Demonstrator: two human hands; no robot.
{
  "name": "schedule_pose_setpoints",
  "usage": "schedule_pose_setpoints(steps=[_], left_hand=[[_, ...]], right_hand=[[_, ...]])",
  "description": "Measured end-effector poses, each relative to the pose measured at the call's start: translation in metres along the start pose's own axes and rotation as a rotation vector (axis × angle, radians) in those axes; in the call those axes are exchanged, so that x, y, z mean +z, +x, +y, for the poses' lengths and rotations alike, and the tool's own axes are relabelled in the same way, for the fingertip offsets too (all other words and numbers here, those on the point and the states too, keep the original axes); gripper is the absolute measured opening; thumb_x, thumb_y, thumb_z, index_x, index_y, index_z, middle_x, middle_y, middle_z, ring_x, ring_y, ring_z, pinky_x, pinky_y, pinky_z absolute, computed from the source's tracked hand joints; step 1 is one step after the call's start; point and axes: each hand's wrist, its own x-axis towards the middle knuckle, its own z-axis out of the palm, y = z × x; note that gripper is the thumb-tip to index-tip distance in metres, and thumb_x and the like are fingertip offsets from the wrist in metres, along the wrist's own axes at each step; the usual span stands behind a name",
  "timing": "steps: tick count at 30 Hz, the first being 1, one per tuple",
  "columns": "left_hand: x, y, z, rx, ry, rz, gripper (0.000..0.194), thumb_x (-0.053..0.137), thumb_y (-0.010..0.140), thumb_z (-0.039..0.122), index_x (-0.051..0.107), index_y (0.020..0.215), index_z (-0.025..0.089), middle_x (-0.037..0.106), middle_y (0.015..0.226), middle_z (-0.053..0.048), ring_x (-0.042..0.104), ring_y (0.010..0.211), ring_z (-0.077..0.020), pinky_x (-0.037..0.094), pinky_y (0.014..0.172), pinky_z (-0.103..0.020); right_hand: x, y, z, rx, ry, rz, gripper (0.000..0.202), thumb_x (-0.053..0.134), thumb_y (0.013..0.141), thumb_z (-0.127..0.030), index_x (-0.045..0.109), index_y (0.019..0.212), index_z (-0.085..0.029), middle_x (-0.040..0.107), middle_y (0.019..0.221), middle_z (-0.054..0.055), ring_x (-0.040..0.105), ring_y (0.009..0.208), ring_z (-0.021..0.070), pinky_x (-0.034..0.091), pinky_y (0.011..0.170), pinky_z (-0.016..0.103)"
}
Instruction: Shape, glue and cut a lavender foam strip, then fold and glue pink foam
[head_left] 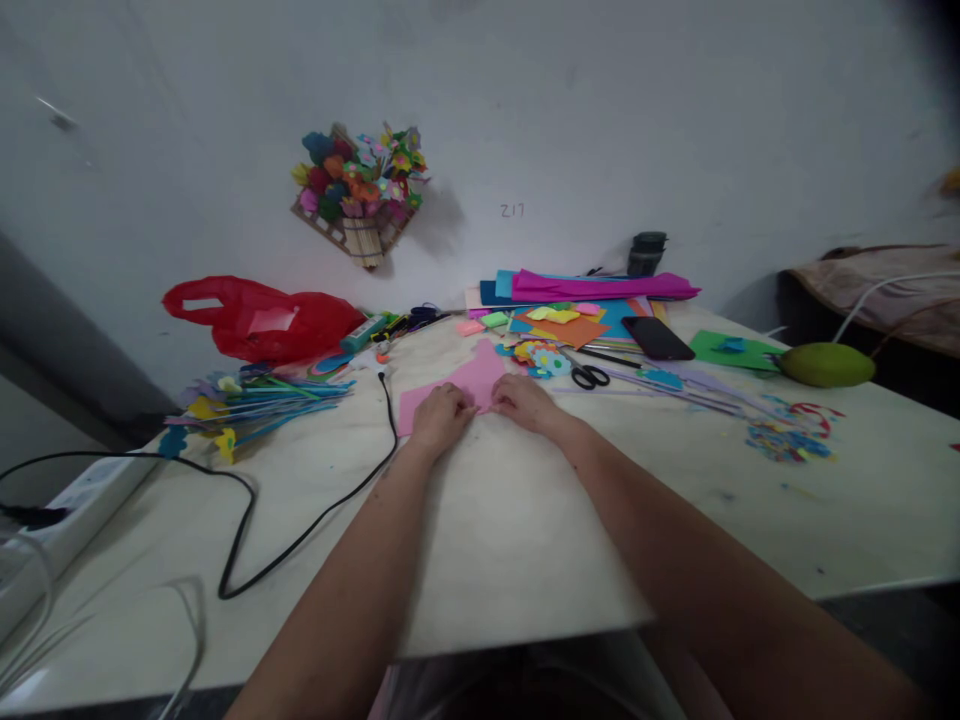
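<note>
A pink sheet of craft paper or foam (480,374) lies on the table in front of me, its far right part rising to an uneven point. My left hand (444,418) rests on its near edge, thumb and fingers pinched together on the sheet. Close beside it, my right hand (523,403) pinches the same near edge between thumb and fingertips. The edge looks slightly rolled or folded between the two hands, though the fingers hide part of it. Black-handled scissors (590,376) lie to the right, beyond my right hand.
A black cord (395,425) runs from a glue gun (373,360) to a power strip (82,505) at left. Paper flowers (255,405) and a red bag (281,320) lie left. Coloured sheets (562,325), a phone (658,338), a mango-like fruit (827,364) and scraps (787,440) lie right.
</note>
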Motion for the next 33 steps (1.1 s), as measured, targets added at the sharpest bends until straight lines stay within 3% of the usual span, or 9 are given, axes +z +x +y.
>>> schedule_pose_setpoints(steps=[14,24,33], left_hand=[[0.001,0.0,-0.006,0.036,-0.092,-0.014,0.019,0.052,0.079,0.035,0.061,0.079,0.019,0.059,0.091,-0.005,0.052,0.086,-0.0174,0.041,0.076,-0.03],[0.006,0.001,-0.008,0.057,-0.105,0.019,0.021,0.051,0.08,0.036,0.061,0.075,0.018,0.06,0.095,-0.006,0.054,0.091,-0.018,0.042,0.082,-0.03],[0.005,0.001,-0.006,0.059,-0.09,-0.001,0.019,0.05,0.08,0.033,0.061,0.076,0.018,0.06,0.099,-0.007,0.054,0.095,-0.0184,0.042,0.085,-0.03]], right_hand=[[-0.01,0.005,-0.008,-0.081,-0.086,-0.062,0.011,0.061,0.079,-0.026,0.067,0.082,-0.017,0.062,0.094,0.006,0.053,0.09,0.0161,0.037,0.077,0.026],[-0.005,0.007,-0.005,-0.047,-0.02,-0.075,0.009,0.062,0.078,-0.023,0.067,0.081,-0.017,0.063,0.09,0.005,0.054,0.089,0.0154,0.038,0.077,0.026],[-0.001,0.011,-0.017,0.023,-0.007,-0.083,0.011,0.062,0.078,-0.027,0.067,0.079,-0.017,0.063,0.09,0.005,0.055,0.087,0.0151,0.038,0.075,0.025]])
